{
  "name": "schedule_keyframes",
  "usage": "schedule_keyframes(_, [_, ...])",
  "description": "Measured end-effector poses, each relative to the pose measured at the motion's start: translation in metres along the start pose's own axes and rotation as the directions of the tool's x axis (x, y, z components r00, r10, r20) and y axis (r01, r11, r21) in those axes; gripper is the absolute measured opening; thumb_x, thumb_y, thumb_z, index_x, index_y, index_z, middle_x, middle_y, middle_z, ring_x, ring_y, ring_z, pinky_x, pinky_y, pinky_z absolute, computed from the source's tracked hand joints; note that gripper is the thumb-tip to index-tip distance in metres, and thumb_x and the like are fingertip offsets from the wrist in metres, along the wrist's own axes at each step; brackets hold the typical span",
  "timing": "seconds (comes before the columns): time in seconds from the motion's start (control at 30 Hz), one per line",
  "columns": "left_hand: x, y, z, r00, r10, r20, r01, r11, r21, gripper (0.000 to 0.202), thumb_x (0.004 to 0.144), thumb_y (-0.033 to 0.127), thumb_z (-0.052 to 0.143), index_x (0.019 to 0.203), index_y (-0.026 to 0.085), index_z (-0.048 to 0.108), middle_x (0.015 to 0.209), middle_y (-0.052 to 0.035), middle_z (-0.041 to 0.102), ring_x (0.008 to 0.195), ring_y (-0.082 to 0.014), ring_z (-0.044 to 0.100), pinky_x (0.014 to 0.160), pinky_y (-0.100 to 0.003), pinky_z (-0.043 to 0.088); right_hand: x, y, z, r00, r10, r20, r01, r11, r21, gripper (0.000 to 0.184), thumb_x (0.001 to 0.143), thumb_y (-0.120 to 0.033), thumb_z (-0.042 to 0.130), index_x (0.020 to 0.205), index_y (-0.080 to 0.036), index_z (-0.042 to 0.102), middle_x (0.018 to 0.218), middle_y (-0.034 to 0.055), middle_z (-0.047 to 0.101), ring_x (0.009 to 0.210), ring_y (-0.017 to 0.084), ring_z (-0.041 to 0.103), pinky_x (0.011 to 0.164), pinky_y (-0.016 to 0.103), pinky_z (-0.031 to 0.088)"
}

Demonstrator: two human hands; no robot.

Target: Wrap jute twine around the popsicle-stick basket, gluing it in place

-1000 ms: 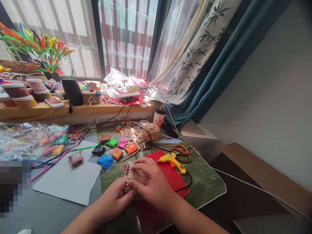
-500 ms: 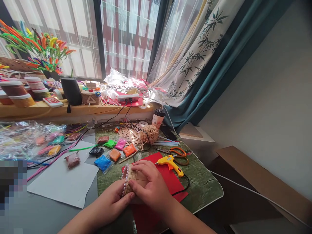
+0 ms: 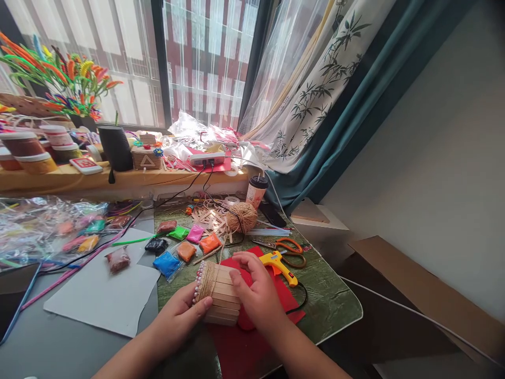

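Observation:
A round craft-stick holder (image 3: 223, 289) of pale wooden sticks lies tipped on its side between my hands. Jute twine is wound round its left end, and a row of pearl beads (image 3: 198, 279) edges the rim there. My left hand (image 3: 183, 313) grips the beaded end, its thumb over the twine and its other fingers partly hidden. My right hand (image 3: 258, 289) curves loosely round the other end, thumb against the sticks and forefinger stretched above. Beneath is red paper (image 3: 236, 350). A yellow hot glue gun (image 3: 282, 267) rests just beyond my right hand.
Orange-handled scissors (image 3: 290, 247), a twine ball (image 3: 241, 218) and a lidded paper cup (image 3: 256, 192) stand farther back. Several bagged clay packets (image 3: 168, 264) lie left of centre, near white paper (image 3: 102, 300). A black cord (image 3: 303, 300) trails from the glue gun.
My right hand has shifted right from the twine-wrapped part toward the plain end, uncovering the wooden sticks. The holder has turned slightly in my left hand, which keeps its grip.

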State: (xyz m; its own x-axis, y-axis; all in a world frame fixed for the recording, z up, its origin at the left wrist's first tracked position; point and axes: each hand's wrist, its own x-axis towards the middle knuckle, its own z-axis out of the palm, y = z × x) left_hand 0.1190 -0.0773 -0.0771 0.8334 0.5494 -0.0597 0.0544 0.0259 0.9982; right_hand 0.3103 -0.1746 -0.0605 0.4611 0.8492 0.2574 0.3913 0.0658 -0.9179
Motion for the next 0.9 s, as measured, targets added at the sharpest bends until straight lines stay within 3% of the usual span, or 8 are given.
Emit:
schedule_keyframes(0.07, [-0.002,0.002,0.000,1.000,0.009,0.013,-0.010,1.000,0.028,0.044,0.096,0.049,0.062,0.127,0.020,0.072,0.118,-0.0113,0.076,0.107,-0.0318,0.066,0.093,-0.036,0.052,0.008,-0.002,-0.002,0.982,0.143,0.123,-0.150,0.987,0.051,0.035,0.090,-0.051,0.063,0.100,-0.019,0.072,0.106,0.0117,0.072,0.102,0.028,0.066,0.092,0.043,0.052])
schedule_keyframes(0.17, [-0.007,0.002,-0.001,0.998,0.037,0.055,-0.043,0.992,0.117,0.041,0.095,0.048,0.063,0.123,0.020,0.075,0.116,-0.0108,0.077,0.104,-0.0319,0.067,0.093,-0.036,0.052,0.019,-0.008,-0.004,0.902,0.286,0.323,-0.349,0.923,0.159,0.039,0.078,-0.056,0.076,0.091,-0.019,0.076,0.092,0.0073,0.075,0.087,0.025,0.067,0.080,0.037,0.052])
schedule_keyframes(0.23, [-0.009,0.001,-0.001,0.996,0.055,0.068,-0.067,0.981,0.182,0.039,0.093,0.049,0.065,0.118,0.021,0.078,0.112,-0.0102,0.078,0.101,-0.0320,0.067,0.091,-0.035,0.053,0.023,-0.010,-0.002,0.876,0.319,0.361,-0.421,0.872,0.249,0.039,0.069,-0.054,0.084,0.085,-0.019,0.076,0.086,0.0049,0.075,0.082,0.022,0.066,0.077,0.034,0.050])
schedule_keyframes(0.33, [-0.010,0.000,-0.001,0.998,0.059,0.038,-0.066,0.973,0.222,0.039,0.092,0.050,0.065,0.114,0.021,0.079,0.107,-0.0096,0.079,0.099,-0.0320,0.067,0.089,-0.035,0.053,0.024,-0.010,0.007,0.869,0.374,0.325,-0.482,0.790,0.380,0.040,0.063,-0.051,0.089,0.078,-0.017,0.074,0.078,0.0023,0.072,0.074,0.018,0.062,0.072,0.031,0.046])
schedule_keyframes(0.43, [-0.008,0.002,0.000,0.999,0.038,0.039,-0.043,0.988,0.151,0.043,0.091,0.052,0.066,0.116,0.019,0.078,0.107,-0.0102,0.078,0.098,-0.0312,0.068,0.086,-0.034,0.055,0.024,-0.006,0.018,0.873,0.415,0.256,-0.487,0.749,0.448,0.041,0.059,-0.050,0.091,0.074,-0.017,0.072,0.073,0.0011,0.070,0.068,0.016,0.059,0.068,0.029,0.044])
schedule_keyframes(0.53, [-0.006,0.004,0.001,0.997,0.004,0.079,-0.010,0.997,0.080,0.046,0.085,0.050,0.074,0.119,0.018,0.075,0.109,-0.0106,0.078,0.097,-0.0313,0.069,0.084,-0.034,0.057,0.026,-0.004,0.024,0.891,0.399,0.218,-0.455,0.780,0.430,0.041,0.060,-0.051,0.090,0.073,-0.017,0.071,0.071,0.0011,0.068,0.066,0.015,0.057,0.065,0.028,0.043])
schedule_keyframes(0.73, [-0.002,-0.001,0.000,1.000,-0.007,0.016,0.005,0.997,0.081,0.040,0.089,0.047,0.071,0.116,0.018,0.075,0.112,-0.0114,0.078,0.100,-0.0319,0.069,0.086,-0.035,0.056,0.031,-0.007,0.013,0.919,0.363,0.154,-0.391,0.788,0.476,0.042,0.060,-0.053,0.090,0.072,-0.018,0.070,0.070,0.0006,0.068,0.068,0.015,0.058,0.069,0.030,0.046])
schedule_keyframes(0.9, [-0.002,-0.002,-0.002,1.000,0.021,0.008,-0.022,0.995,0.101,0.040,0.089,0.049,0.069,0.114,0.018,0.076,0.106,-0.0100,0.079,0.096,-0.0307,0.068,0.084,-0.033,0.054,0.033,-0.005,0.010,0.927,0.329,0.181,-0.375,0.784,0.494,0.040,0.062,-0.051,0.090,0.073,-0.018,0.071,0.071,0.0005,0.068,0.069,0.015,0.059,0.073,0.030,0.046])
